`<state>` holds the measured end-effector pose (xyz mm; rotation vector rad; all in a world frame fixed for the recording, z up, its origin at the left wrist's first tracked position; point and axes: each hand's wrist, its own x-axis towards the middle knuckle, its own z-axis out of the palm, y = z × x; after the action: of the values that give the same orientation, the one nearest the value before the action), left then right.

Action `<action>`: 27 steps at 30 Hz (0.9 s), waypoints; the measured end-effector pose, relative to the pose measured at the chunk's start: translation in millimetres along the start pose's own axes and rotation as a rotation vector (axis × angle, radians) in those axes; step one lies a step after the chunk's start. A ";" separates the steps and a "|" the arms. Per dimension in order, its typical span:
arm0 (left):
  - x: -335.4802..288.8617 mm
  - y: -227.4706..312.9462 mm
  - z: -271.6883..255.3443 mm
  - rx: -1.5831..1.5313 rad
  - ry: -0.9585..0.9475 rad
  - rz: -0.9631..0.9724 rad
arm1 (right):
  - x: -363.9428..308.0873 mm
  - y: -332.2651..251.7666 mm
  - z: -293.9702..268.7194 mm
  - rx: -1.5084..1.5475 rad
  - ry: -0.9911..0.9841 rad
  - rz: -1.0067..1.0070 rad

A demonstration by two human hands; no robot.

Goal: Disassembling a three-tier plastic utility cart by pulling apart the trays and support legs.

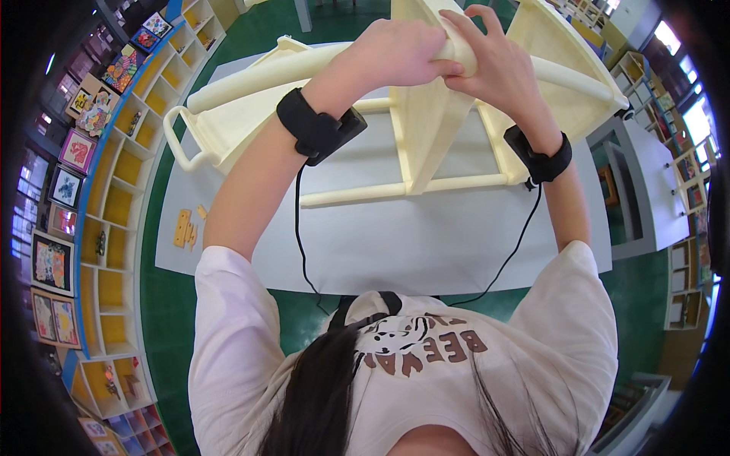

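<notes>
A cream plastic rolling cart (431,129) lies on its side, with tube posts, flat shelves, a looped handle at its left end and small dark casters at its right. My left hand (403,53) is closed around the upper tube post, near the middle shelf. Close beside it, my right hand (498,68) grips the same post at the shelf joint, fingers bent over the top and thumb toward me. The two hands nearly touch. Parts of the fingers are hidden behind the post.
Under the cart is a grey table (365,251), with small orange-brown pieces (182,229) near its left edge. Black cables (299,228) hang from my wristbands. Shelving (114,197) with framed pictures curves along the left; a white cabinet (654,175) stands right.
</notes>
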<state>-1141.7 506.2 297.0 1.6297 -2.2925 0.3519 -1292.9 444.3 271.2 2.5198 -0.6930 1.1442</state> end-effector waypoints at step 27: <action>-5.3 -11.6 15.4 0.105 0.187 0.047 | 0.1 17.9 22.9 -0.064 0.024 -0.069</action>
<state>-1130.7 501.3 281.1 1.5213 -2.2078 0.6176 -1288.1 419.1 257.7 2.4527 -0.6210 1.1093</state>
